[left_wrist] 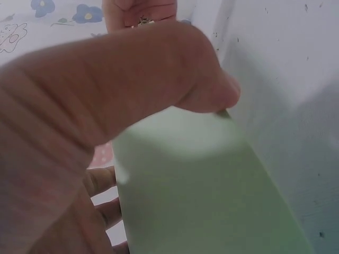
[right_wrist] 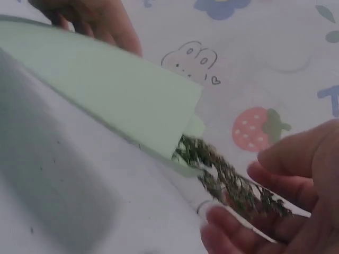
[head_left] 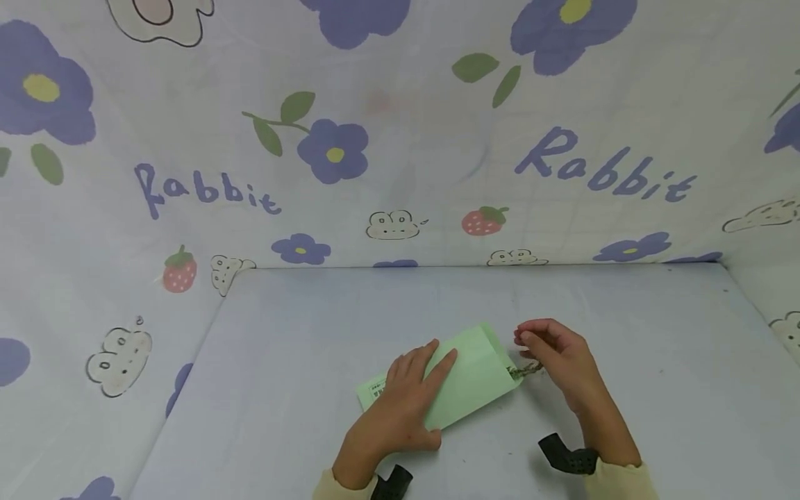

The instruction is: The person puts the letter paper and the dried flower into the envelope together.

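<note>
A light green paper envelope [head_left: 470,375] lies slanted over the table, its mouth towards the right. My left hand [head_left: 409,399] spans it from above and grips it across its width. The thumb bends over the near edge, and the other fingers reach to the far edge, as the left wrist view shows. A sprig of dried greenish-brown leaves [right_wrist: 228,177] sticks out of the envelope's mouth; its inner end is hidden inside. Around the sprig's outer end, my right hand [head_left: 556,354] curls its fingers, with the thumb apart from the leaves in the right wrist view.
The pale table [head_left: 300,312] extends around both hands. Behind and to the left hangs a white cloth [head_left: 425,160] printed with flowers, strawberries and rabbits. A small printed label [head_left: 378,389] shows at the envelope's left end. Each wrist wears a black mount [head_left: 567,456].
</note>
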The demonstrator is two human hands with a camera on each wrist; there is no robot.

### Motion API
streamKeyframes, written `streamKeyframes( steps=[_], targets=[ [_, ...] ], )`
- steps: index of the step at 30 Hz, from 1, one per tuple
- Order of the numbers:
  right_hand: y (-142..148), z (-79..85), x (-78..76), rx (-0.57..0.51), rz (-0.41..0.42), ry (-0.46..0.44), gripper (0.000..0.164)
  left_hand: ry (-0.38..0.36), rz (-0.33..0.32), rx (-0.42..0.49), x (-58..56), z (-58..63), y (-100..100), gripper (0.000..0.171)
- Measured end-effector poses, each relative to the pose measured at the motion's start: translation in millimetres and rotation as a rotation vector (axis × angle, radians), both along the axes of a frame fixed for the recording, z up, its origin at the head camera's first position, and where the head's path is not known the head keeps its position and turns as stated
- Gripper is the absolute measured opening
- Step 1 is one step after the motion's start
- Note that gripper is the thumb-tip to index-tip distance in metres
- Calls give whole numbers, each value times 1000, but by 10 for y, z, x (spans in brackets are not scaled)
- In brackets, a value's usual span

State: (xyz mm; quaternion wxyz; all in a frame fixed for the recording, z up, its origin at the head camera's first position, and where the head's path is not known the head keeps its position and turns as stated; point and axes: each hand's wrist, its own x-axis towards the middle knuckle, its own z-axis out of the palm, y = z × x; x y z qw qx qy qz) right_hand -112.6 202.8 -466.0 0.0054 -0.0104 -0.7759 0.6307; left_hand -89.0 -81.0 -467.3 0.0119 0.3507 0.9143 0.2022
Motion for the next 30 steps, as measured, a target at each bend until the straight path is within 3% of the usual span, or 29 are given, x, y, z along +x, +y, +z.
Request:
streamKeyframes(
  steps=[5, 10, 15, 22, 30],
  targets=[
    [82, 100, 62, 205, -96, -29, 35, 1, 11, 2, -7, 0, -24, 117],
    [178, 245, 144, 324, 15, -74, 32, -8, 32, -3, -27, 6, -55, 117],
    [195, 274, 133, 301, 90, -64, 18, -24, 34, 16, -26, -10, -68, 117],
    [79, 226, 83, 291, 135, -75, 16, -29, 22, 11, -7, -9, -33, 117],
    [-29, 154, 62, 292, 308, 61, 13, -8, 20, -9, -2, -6, -6, 117]
  ],
)
